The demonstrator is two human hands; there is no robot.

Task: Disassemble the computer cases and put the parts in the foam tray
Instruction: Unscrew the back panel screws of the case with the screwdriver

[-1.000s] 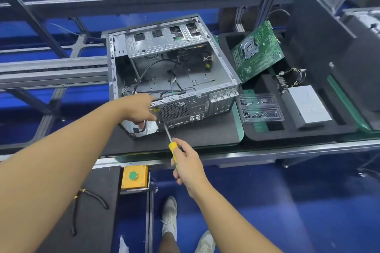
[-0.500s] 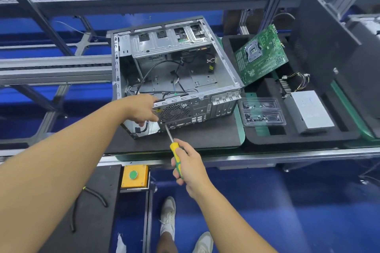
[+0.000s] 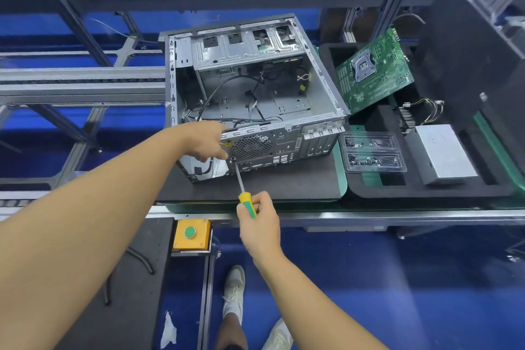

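Note:
An open grey computer case [image 3: 287, 105] lies on a black mat, its rear panel with the round fan grille [image 3: 251, 145] facing me. My left hand [image 3: 206, 140] grips the case's rear edge beside the grille. My right hand [image 3: 257, 214] holds a yellow-green screwdriver [image 3: 245, 192], its tip set against the rear panel just below the grille. To the right sits the black foam tray [image 3: 426, 193], holding a green motherboard [image 3: 375, 77] propped at an angle, a silver power supply [image 3: 444, 153] with its wires, and a clear screw box [image 3: 372, 152].
A dark side panel [image 3: 468, 65] leans at the tray's far right. A yellow box with a green button [image 3: 191, 233] is fixed under the bench edge. Metal conveyor rails [image 3: 79, 85] run to the left. A black mat with a cable [image 3: 136, 261] lies at lower left.
My view has shifted slightly. Both hands stay in place, the left on the case's rear edge and the right holding the screwdriver against the rear panel.

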